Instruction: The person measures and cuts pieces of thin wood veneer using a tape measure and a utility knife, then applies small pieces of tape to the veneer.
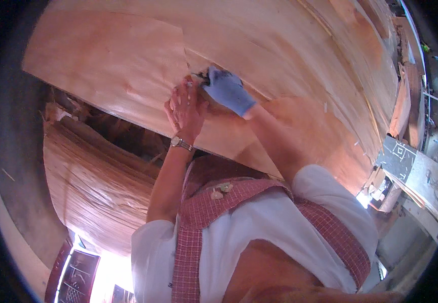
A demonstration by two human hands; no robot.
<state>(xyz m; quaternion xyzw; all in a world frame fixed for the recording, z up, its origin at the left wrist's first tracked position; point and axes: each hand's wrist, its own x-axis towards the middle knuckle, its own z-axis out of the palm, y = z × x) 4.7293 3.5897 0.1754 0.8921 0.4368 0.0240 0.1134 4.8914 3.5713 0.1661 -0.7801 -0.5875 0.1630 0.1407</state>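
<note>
A wide, thin sheet of pale reddish-brown wood veneer [113, 55] spreads in front of me. My left hand [184, 108], bare and with a watch [181, 143] on its wrist, lies on the veneer with its fingers stretched out and somewhat apart. Close to its fingertips, my right hand [226, 91] wears a blue glove with a darker finger side and is closed. A small dark object [202, 78] shows at the gloved fingertips; its kind is too blurred to tell. By both hands, a sheet edge and a split run across the veneer.
Below the near edge, at left, stands a thick stack of veneer sheets [98, 177], with a dark gap above it. More veneer overlaps on the right [310, 121]. A dark board with white marks [398, 156] and wooden pieces [408, 106] are at far right.
</note>
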